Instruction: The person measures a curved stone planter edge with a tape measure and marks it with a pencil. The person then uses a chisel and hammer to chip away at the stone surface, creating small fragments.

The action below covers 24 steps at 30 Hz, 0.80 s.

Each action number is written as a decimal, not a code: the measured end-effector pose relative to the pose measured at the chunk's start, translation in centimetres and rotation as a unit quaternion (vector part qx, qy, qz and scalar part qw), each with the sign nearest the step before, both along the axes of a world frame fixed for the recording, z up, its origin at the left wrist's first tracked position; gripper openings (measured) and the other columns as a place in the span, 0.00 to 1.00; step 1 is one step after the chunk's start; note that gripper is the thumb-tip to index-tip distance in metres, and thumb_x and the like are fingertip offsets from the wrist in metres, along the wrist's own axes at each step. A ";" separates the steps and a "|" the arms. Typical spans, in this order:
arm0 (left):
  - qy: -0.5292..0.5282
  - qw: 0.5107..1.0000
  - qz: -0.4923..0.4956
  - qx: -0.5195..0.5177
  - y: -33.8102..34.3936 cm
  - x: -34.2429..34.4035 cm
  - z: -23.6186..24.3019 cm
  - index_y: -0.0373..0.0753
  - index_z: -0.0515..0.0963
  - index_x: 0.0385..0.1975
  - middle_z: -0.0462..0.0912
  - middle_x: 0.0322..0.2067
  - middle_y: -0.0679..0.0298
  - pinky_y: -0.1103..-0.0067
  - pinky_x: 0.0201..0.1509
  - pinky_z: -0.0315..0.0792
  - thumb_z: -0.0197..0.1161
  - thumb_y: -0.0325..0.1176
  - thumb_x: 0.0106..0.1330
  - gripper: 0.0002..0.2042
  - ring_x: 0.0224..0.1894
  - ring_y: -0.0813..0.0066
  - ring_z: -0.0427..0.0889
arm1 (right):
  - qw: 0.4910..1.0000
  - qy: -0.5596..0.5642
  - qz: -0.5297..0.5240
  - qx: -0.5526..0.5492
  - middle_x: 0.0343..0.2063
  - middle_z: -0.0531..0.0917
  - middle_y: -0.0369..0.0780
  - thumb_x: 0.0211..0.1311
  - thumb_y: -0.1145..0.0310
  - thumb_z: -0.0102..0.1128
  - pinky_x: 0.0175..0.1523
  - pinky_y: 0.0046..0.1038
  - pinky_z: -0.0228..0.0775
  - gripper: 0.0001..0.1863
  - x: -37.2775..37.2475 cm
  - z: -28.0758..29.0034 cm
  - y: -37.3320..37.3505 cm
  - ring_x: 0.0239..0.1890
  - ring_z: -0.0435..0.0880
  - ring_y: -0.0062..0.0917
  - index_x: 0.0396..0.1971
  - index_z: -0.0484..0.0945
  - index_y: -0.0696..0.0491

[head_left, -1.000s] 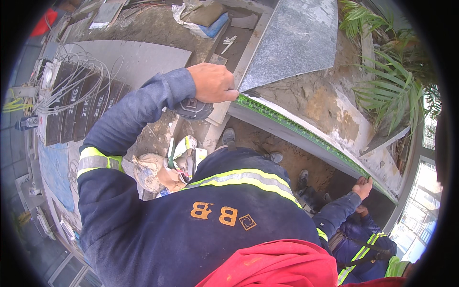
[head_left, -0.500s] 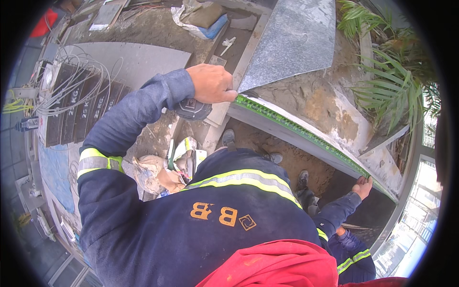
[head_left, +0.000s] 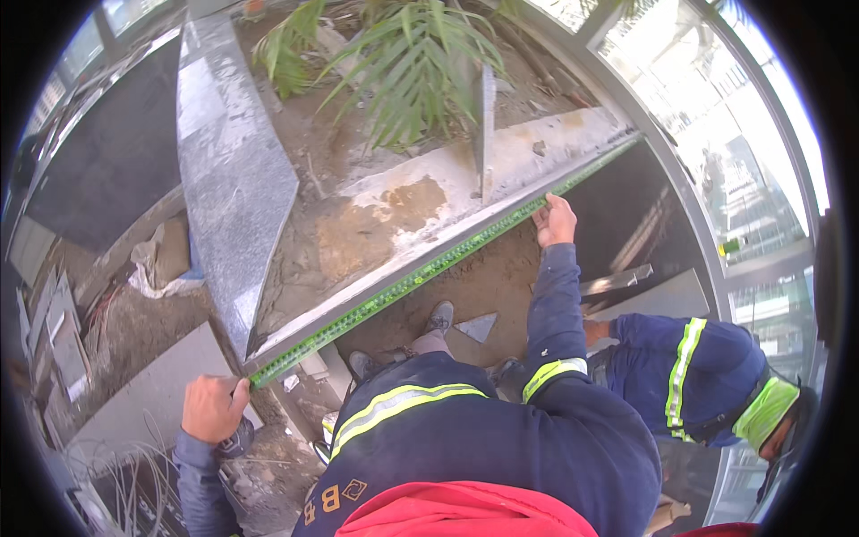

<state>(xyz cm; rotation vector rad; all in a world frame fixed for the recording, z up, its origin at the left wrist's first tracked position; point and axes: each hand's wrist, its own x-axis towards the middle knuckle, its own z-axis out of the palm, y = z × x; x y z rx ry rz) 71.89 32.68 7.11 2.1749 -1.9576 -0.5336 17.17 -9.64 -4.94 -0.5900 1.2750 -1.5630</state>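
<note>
A long green measuring tape with dark markings runs diagonally along the edge of a pale, stained concrete ledge. My left hand grips the tape's lower-left end beside the corner of a speckled grey stone slab, thumb on the tape; a dark object, too hidden to name, is just beneath it. My right hand pinches the tape farther along, up and to the right, its fingers curled over the ledge's edge.
A co-worker in navy with reflective bands bends at my right. Palm fronds grow beyond the ledge. A sack, loose boards and tangled wires lie at left. Glazed framing stands at right; my feet are on dirt below.
The view has swung toward the right, bringing more ledge, glazing and co-worker into sight. Both my hands keep their holds on the tape, the left now lower in the picture, the right higher.
</note>
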 end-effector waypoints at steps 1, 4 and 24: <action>0.017 1.000 0.016 0.007 0.0 -0.6 0.1 0.34 0.78 0.17 0.76 0.17 0.46 0.56 0.28 0.67 0.62 0.36 0.64 0.15 0.23 0.41 0.77 | 1.000 -0.010 0.017 -0.003 0.29 0.75 0.35 0.64 0.73 0.62 0.31 0.31 0.76 0.05 -0.3 0.4 0.6 0.28 0.78 0.26 0.38 0.77 0.54; 0.018 1.000 0.002 0.013 0.7 -1.4 0.5 0.32 0.74 0.18 0.74 0.18 0.45 0.56 0.28 0.65 0.60 0.34 0.65 0.15 0.23 0.39 0.75 | 0.999 0.000 0.038 -0.019 0.29 0.74 0.34 0.66 0.73 0.62 0.29 0.26 0.76 0.04 -0.8 2.4 1.9 0.27 0.77 0.21 0.37 0.77 0.54; -0.116 0.988 0.098 0.035 0.1 -2.5 2.4 0.30 0.73 0.16 0.74 0.18 0.42 0.55 0.30 0.66 0.57 0.36 0.65 0.18 0.24 0.37 0.75 | 0.997 0.061 0.048 -0.003 0.34 0.84 0.38 0.71 0.70 0.56 0.28 0.26 0.75 0.06 -12.0 6.2 -14.3 0.26 0.81 0.20 0.42 0.77 0.55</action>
